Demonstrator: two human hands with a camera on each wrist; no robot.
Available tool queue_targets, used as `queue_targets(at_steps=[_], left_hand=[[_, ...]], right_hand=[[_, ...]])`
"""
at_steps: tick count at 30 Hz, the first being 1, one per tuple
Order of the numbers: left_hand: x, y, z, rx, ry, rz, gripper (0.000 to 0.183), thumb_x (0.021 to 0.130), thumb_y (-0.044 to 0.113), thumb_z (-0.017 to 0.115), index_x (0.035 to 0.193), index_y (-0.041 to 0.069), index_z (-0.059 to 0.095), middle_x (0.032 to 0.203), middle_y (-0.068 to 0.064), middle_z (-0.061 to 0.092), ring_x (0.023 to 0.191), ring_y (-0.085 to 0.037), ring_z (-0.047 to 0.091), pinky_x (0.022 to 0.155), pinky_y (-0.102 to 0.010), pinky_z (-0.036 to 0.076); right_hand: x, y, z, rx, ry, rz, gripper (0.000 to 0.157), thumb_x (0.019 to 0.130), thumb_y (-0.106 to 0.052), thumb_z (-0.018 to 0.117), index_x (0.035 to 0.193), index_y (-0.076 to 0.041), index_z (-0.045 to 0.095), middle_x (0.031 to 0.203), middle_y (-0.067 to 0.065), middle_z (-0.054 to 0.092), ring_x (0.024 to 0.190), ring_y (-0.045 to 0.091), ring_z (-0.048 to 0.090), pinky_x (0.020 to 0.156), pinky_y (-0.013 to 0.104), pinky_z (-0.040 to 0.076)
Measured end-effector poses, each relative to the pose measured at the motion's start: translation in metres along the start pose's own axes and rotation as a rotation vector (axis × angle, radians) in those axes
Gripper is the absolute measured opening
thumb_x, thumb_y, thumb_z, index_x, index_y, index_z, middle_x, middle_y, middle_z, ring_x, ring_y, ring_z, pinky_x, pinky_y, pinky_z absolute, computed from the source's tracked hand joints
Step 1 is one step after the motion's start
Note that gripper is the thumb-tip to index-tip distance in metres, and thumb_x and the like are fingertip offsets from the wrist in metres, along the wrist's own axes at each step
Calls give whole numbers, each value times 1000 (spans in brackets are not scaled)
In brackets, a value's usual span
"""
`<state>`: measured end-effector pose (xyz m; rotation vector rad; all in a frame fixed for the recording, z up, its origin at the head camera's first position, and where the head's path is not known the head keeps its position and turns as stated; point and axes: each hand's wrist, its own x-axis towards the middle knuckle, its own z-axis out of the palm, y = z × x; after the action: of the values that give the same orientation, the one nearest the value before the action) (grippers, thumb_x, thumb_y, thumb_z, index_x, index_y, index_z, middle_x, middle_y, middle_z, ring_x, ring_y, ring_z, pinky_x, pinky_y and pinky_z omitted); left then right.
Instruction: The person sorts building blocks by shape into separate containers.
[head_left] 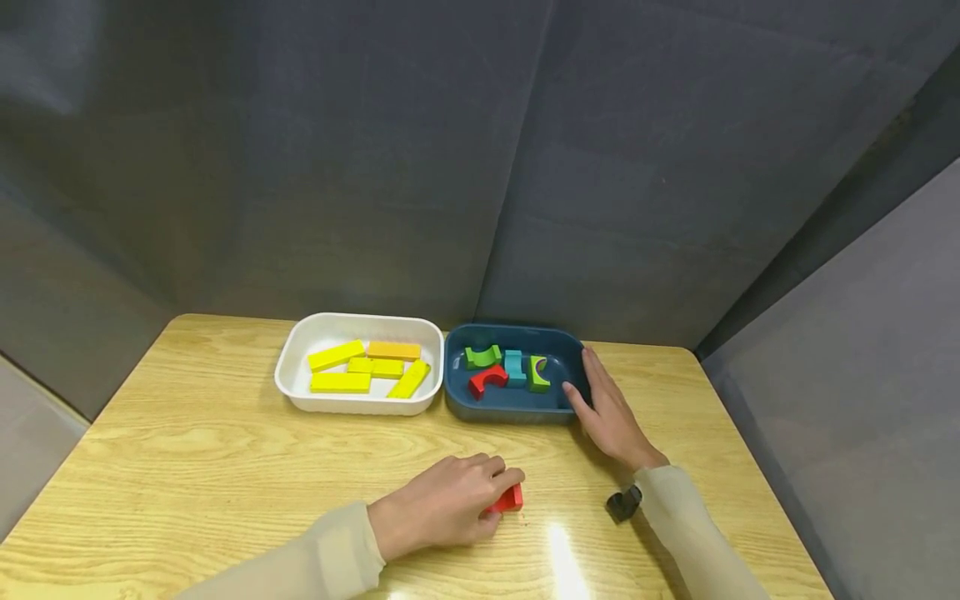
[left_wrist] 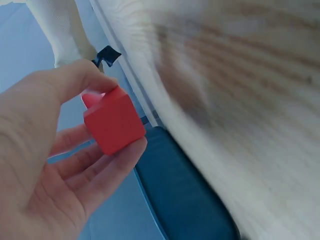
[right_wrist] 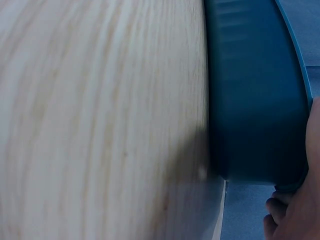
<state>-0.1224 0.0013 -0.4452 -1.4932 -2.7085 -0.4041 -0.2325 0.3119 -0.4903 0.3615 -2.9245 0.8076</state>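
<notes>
Low over the front of the table, my left hand (head_left: 457, 500) pinches a red block (left_wrist: 115, 121) between thumb and fingers. The left wrist view shows its square end; the fingers partly hide the rest. My right hand (head_left: 611, 417) holds the right end of a dark blue bin (head_left: 510, 412), thumb over the rim and fingers along the outer side. Inside that bin lie a green arch block (head_left: 482, 358), a red arch block (head_left: 487, 380), a teal block (head_left: 513, 367) and another green block (head_left: 537, 374) with a curved cutout.
Left of the blue bin, close beside it, stands a white bin (head_left: 360, 406) with several yellow blocks (head_left: 340, 382) and an orange block (head_left: 394, 350). Both bins sit near the back edge of the wooden table (head_left: 187, 442). Dark grey sheeting (head_left: 375, 167) rises behind.
</notes>
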Motion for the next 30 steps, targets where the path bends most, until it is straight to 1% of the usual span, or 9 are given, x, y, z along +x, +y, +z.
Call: queue_targets(at_steps=[3, 5, 12, 14, 16, 20, 23, 27, 30], left_hand=[[0, -2, -4, -2, 7, -2, 48, 93, 22, 80, 139, 15, 67, 110, 4, 69, 90, -4, 62, 72, -14, 53], [0, -3, -7, -5, 6, -8, 48, 93, 21, 80, 139, 15, 67, 109, 4, 68, 89, -4, 61, 71, -14, 52], [2, -7, -18, -39, -32, -48, 54, 94, 23, 81, 145, 15, 65, 123, 0, 71, 100, -7, 65, 84, -17, 57], [3, -9, -21, -48, -34, -53, 54, 94, 23, 82, 145, 15, 65, 124, 0, 71, 100, -8, 66, 85, -18, 57], [3, -11, -22, -52, -29, -56, 54, 94, 23, 82, 145, 16, 66, 123, 0, 71, 98, -7, 65, 83, -16, 56], [5, -14, -25, -56, -2, -45, 52, 94, 21, 81, 143, 15, 67, 117, 0, 70, 86, -5, 61, 74, -12, 52], [7, -17, -28, -56, 13, -38, 50, 94, 21, 81, 142, 14, 67, 118, -1, 71, 88, -7, 63, 76, -13, 54], [11, -21, -36, -58, 21, -42, 51, 95, 23, 82, 143, 14, 67, 119, -2, 71, 95, -10, 65, 82, -14, 56], [16, -25, -43, -58, 27, -42, 51, 96, 23, 81, 144, 13, 67, 115, -1, 70, 92, -10, 63, 78, -13, 54]], right_hand=[[-1, 0, 0, 1, -1, 0, 83, 113, -51, 45, 173, -7, 8, 181, 12, 5, 164, 42, 13, 129, 67, 17], [-3, 1, 1, 0, -3, 1, 83, 114, -52, 44, 173, -7, 8, 181, 12, 4, 165, 41, 12, 129, 67, 16], [-2, 1, 0, 3, -4, -1, 83, 114, -53, 43, 173, -7, 8, 181, 11, 3, 165, 39, 10, 129, 66, 15], [-2, 0, 0, 4, -3, -3, 82, 114, -53, 42, 173, -7, 8, 181, 11, 3, 165, 40, 10, 129, 66, 15], [-1, 0, 0, 4, -2, -4, 82, 114, -53, 42, 173, -7, 8, 181, 11, 3, 165, 40, 11, 129, 66, 16], [-1, 0, 0, 1, -2, -3, 83, 114, -54, 43, 173, -6, 8, 181, 12, 4, 165, 40, 11, 129, 67, 16], [-1, 0, 0, -2, 5, -4, 83, 114, -54, 43, 173, -6, 9, 181, 12, 5, 165, 41, 12, 128, 67, 17], [-1, 1, 0, -5, 18, -12, 83, 114, -53, 43, 173, -6, 10, 181, 13, 6, 164, 42, 13, 128, 68, 18], [-1, 1, 1, -3, 19, -10, 81, 114, -50, 45, 173, -5, 11, 181, 13, 6, 164, 42, 13, 128, 68, 18]])
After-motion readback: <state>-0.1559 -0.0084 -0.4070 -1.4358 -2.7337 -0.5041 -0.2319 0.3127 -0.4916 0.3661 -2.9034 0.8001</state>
